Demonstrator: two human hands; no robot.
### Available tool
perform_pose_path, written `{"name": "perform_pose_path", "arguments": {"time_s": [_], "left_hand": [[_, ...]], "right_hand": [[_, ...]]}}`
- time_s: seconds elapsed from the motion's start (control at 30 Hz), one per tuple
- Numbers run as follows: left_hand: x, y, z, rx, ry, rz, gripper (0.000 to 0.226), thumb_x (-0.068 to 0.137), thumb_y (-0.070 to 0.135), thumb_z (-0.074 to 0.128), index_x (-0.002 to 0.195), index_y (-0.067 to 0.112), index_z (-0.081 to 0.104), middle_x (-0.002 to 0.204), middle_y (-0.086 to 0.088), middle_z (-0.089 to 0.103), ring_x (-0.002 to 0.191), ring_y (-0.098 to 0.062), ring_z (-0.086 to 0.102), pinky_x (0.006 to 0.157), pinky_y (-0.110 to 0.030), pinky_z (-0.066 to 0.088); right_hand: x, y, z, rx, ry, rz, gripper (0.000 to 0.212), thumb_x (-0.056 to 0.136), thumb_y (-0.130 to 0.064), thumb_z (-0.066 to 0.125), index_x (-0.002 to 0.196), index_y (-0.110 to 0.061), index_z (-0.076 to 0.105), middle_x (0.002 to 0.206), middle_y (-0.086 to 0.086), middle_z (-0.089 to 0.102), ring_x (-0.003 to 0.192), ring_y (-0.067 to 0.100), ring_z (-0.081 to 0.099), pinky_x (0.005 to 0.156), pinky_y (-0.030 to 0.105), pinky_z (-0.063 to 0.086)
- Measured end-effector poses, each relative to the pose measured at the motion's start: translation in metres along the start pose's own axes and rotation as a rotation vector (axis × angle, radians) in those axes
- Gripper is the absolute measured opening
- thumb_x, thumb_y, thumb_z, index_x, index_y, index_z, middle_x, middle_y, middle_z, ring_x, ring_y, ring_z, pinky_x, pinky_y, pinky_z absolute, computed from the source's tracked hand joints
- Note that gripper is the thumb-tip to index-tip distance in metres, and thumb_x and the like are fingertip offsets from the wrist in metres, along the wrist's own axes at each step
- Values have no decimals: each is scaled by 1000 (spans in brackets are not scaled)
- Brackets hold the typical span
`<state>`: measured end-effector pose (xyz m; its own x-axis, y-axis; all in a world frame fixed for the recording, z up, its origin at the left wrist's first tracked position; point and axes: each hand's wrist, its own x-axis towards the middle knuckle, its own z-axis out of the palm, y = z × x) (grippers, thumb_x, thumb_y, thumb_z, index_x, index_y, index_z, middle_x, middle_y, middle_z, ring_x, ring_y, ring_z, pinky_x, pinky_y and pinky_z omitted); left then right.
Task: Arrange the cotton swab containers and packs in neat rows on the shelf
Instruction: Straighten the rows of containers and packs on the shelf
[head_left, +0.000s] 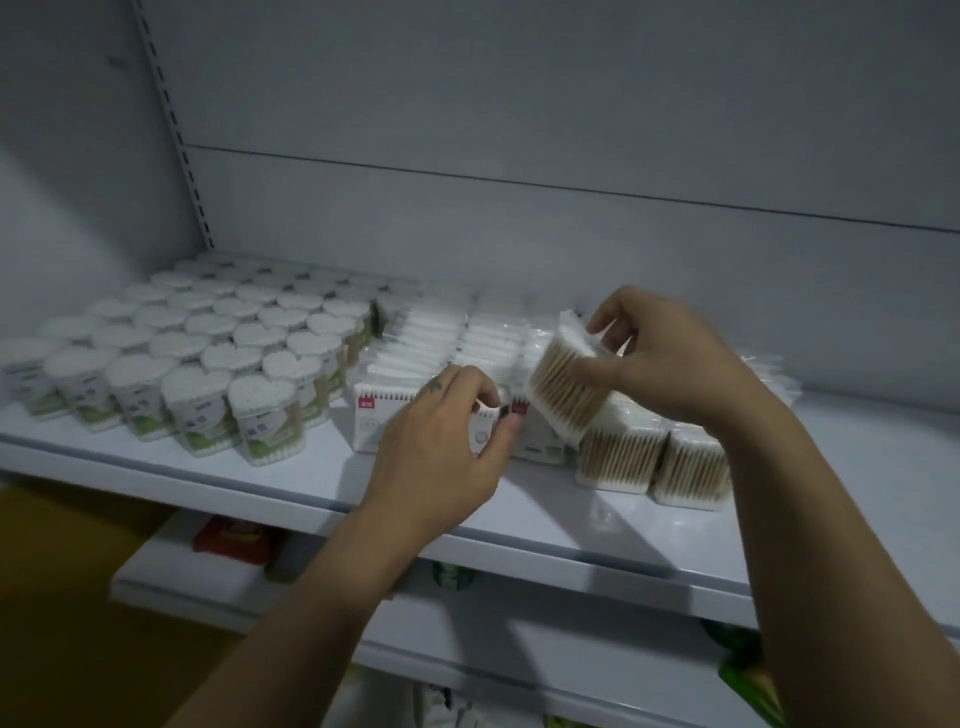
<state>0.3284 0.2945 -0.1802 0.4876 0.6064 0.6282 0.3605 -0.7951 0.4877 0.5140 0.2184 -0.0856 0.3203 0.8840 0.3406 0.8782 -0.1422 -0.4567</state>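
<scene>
Gripping a clear-film pack of wooden-stick swabs (563, 384) by its upper end, the right hand (670, 364) has fingers and thumb curled round the white cotton tips. The pack is tilted, its lower end leaning toward the block of white cartons (370, 422) and raised just above that block's right edge. The sticks are tan and tightly bundled, capped white at both ends.

Landmark: the block of white cartons. They are flat rectangular boxes, matte, each with a small red tag at the top corner, standing upright in rows front to back.

The left hand (447, 441) is at the block's front. Its fingers are curled and, with the thumb, pinch the top edge of a front carton. There is a small dark mark on the back of the hand.

Right of the block stand two more clear swab packs (621, 452), upright and side by side with the film glossy. More lie behind them, blurred.

Left of the block are heart-shaped containers (208, 364) of clear plastic with green labels, their white swab tips showing on top, packed in close rows.

Under the block is the white shelf (156, 467), smooth sheet metal with a rounded front lip. Behind it is a plain grey back panel (519, 104), and at the far left a slotted upright (176, 130).

Below the block a lower shelf (182, 577) carries a red packet (234, 535), too blurred to read.
</scene>
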Motion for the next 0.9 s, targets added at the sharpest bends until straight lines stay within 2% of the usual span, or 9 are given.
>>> {"name": "perform_pose_path", "arguments": {"time_s": [0.17,0.3,0.4,0.47,0.53,0.67,0.73,0.8,0.9], "left_hand": [[16,32,1,-20,-4,73,51,72,64,61,99,26,43,100,11,44,87,-8,46,66,-24,44],[25,32,-2,-262,47,-136,17,89,31,65,91,22,51,86,10,64,78,-8,62,66,-34,55],[30,28,-13,-718,-78,-339,4,96,19,58,95,16,59,83,1,74,73,-15,71,63,-30,57],[32,24,-18,-809,-103,-369,9,98,16,53,97,12,61,86,2,76,75,-17,73,62,-27,57],[31,22,-20,-798,-101,-354,10,99,16,52,96,13,61,86,4,76,74,-16,72,62,-25,56],[27,17,-21,-737,-158,-286,10,98,18,53,96,17,63,86,5,75,76,-19,69,64,-32,57],[28,11,-25,-626,-157,-200,8,96,22,57,95,24,65,88,13,73,78,-4,66,67,-20,53],[29,5,-32,-418,-131,-115,7,94,28,60,98,32,64,88,23,65,78,9,59,65,-9,44],[28,-10,-40,-162,-73,4,13,92,27,62,105,29,64,95,24,59,80,8,53,73,-16,41]], "right_hand": [[-2,-14,7,458,103,143,29,80,-33,71,105,-26,60,77,4,57,55,12,53,54,29,45],[-10,-20,5,695,66,164,29,86,-46,63,103,-23,67,70,1,61,58,12,55,59,32,46],[-12,-13,0,565,197,170,20,86,-45,63,99,-30,70,81,-1,65,66,9,54,61,27,45],[-13,-10,0,526,236,154,18,83,-39,70,101,-35,69,93,-5,65,72,10,55,64,25,46],[-15,-11,2,502,210,120,25,80,-36,74,104,-37,69,99,-11,66,73,12,56,66,24,48],[-19,-21,6,461,187,65,23,76,-27,79,97,-30,71,73,-17,67,60,-3,54,60,16,47],[-21,-22,6,414,189,79,17,76,-26,79,91,-26,72,68,-16,66,56,-5,54,56,15,45],[-23,-20,5,293,195,108,17,76,-30,79,90,-25,71,72,-13,66,57,-3,55,54,17,43],[-28,-18,6,43,175,132,21,75,-36,79,93,-30,69,86,-15,63,69,1,57,60,23,41]]}}
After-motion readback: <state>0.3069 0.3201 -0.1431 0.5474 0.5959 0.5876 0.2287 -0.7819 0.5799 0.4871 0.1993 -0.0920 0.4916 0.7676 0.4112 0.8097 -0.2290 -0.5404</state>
